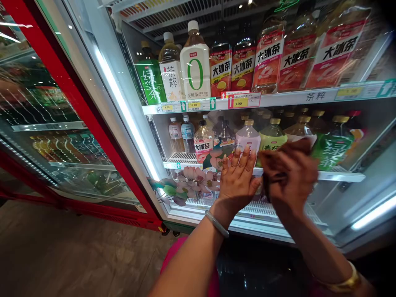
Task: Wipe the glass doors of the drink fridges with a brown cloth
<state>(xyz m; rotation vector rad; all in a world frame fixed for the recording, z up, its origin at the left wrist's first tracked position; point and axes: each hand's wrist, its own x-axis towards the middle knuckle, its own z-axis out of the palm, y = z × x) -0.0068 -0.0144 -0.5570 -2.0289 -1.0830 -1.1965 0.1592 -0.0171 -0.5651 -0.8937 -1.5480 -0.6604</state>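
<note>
My left hand point(237, 178) lies flat with fingers spread against the glass door of a lit drinks cooler, beside a pink and green flower decal point(196, 180). A grey bangle point(217, 224) circles that wrist. To its right, my right hand point(295, 179), blurred by motion, is closed on a dark brown cloth point(272, 164) at the glass. Behind the hands, bottles stand on the middle shelf, among them a pink-labelled bottle point(248, 136) and a green tea bottle point(335, 144), partly hidden by my hands and the cloth.
Large tea bottles point(194, 62) stand in a row on the upper shelf, above a strip of price tags point(244, 102). At left is another cooler with a red frame point(93, 111). A brownish floor point(102, 247) stretches below.
</note>
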